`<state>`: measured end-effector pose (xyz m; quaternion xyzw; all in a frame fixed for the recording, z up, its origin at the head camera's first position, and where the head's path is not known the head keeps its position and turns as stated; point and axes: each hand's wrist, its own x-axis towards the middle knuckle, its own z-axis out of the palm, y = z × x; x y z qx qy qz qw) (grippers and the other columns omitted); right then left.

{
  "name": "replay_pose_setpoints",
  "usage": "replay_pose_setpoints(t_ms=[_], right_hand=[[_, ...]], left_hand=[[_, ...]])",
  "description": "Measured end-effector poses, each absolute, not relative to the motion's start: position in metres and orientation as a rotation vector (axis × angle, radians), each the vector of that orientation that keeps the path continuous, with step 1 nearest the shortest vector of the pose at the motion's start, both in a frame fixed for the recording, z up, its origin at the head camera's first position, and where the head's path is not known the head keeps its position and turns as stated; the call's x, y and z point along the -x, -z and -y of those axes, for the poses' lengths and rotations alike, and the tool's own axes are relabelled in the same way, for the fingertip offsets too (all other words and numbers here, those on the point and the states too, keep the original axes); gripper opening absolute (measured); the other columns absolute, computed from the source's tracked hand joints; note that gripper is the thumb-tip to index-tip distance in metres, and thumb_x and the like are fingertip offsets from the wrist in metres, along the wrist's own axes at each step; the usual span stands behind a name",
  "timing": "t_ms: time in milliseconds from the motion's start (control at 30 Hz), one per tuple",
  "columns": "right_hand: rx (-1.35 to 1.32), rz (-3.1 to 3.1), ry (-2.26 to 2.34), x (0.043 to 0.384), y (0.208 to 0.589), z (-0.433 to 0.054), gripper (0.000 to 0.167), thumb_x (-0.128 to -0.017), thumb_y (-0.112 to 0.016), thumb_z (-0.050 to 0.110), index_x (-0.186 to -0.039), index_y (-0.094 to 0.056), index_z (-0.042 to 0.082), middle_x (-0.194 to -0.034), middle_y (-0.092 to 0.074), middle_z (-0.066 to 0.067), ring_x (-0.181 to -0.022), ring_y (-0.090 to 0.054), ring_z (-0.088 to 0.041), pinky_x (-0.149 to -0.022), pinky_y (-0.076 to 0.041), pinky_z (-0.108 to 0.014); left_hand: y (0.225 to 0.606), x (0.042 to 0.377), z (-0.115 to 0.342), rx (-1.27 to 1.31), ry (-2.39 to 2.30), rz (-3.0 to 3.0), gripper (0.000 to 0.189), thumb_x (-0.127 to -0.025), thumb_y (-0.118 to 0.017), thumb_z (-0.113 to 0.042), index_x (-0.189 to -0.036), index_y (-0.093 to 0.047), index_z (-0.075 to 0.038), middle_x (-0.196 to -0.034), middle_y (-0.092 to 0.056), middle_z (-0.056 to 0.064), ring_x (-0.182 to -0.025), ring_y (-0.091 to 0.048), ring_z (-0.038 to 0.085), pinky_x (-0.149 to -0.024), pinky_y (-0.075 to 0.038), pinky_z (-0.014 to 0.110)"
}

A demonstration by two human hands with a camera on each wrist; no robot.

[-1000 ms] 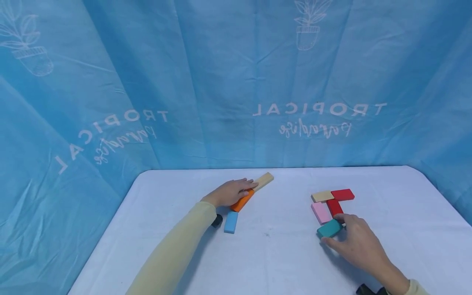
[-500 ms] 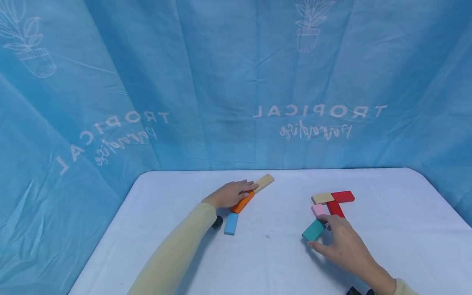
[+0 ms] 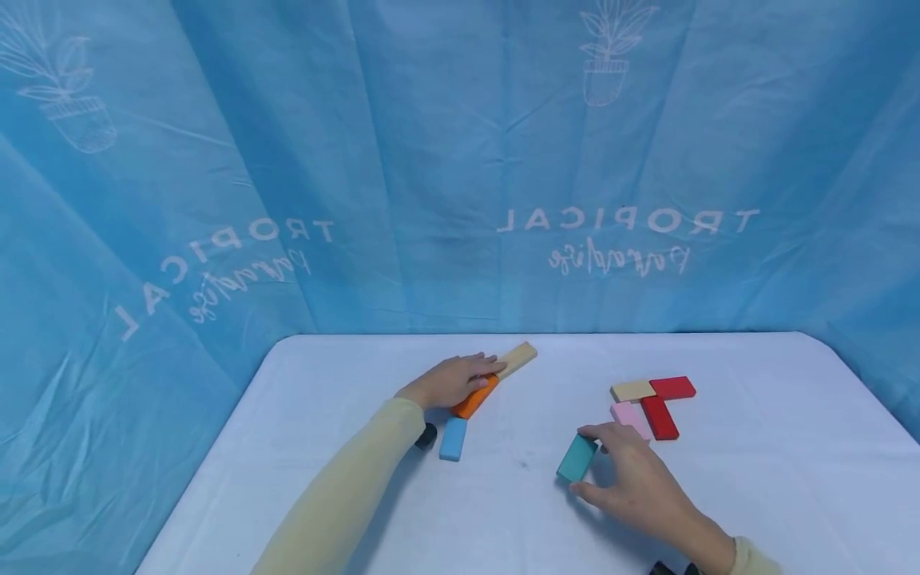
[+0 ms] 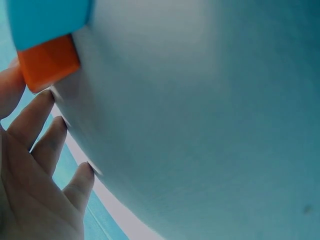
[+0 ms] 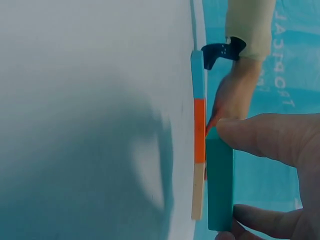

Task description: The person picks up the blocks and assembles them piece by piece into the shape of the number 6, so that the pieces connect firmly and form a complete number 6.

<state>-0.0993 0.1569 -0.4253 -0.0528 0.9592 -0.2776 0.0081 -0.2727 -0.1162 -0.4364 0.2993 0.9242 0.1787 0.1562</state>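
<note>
Two hands, right (image 3: 634, 483) pinching teal block (image 3: 577, 458), left (image 3: 451, 379) spread against orange block (image 3: 477, 397), pink block (image 3: 628, 417) head-view only

Blue cloth (image 3: 446, 160) hangs in creases behind the table (image 3: 474, 519) and down both sides, printed in white with potted plants (image 3: 605, 76) and mirror-reversed lettering (image 3: 627, 219), "TROPICAL Paradise". The white tabletop has rounded far corners; the light is soft.

Teal block (image 3: 577, 458) shifted left in the pinch of the right hand (image 3: 636, 489), turned to run more near to far, now well apart from the nearer red block (image 3: 660, 418), whose near end has come uncovered, and closer to the light blue block (image 3: 453, 439).
</note>
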Motion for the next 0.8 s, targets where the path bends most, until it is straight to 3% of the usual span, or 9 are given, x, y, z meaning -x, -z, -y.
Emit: replay_pose_setpoints(t_ms=[300,800], right_hand=[[0.206,-2.903,0.897,0.103,0.428,-0.133,0.072,-0.063,-0.096,0.032,-0.127,-0.066,0.020,-0.119,-0.062,0.002,-0.107,-0.058,-0.016,-0.085,-0.059,-0.040],[0.485,-2.801,0.940,0.108,0.427,-0.112,0.065,-0.072,-0.091,0.034,-0.130,-0.064,0.017,-0.123,-0.061,0.001,-0.106,-0.058,-0.017,-0.087,-0.059,-0.041]], left_hand=[[0.438,0.272,0.116,-0.856,-0.518,-2.652,0.046,-0.108,-0.047,-0.025,-0.154,-0.044,-0.028,-0.160,-0.037,-0.003,-0.150,-0.029,0.023,-0.120,-0.025,0.049],[0.436,0.271,0.116,-0.849,-0.502,-2.661,0.046,-0.108,-0.048,-0.027,-0.154,-0.043,-0.031,-0.160,-0.037,-0.003,-0.149,-0.030,0.025,-0.119,-0.026,0.052]])
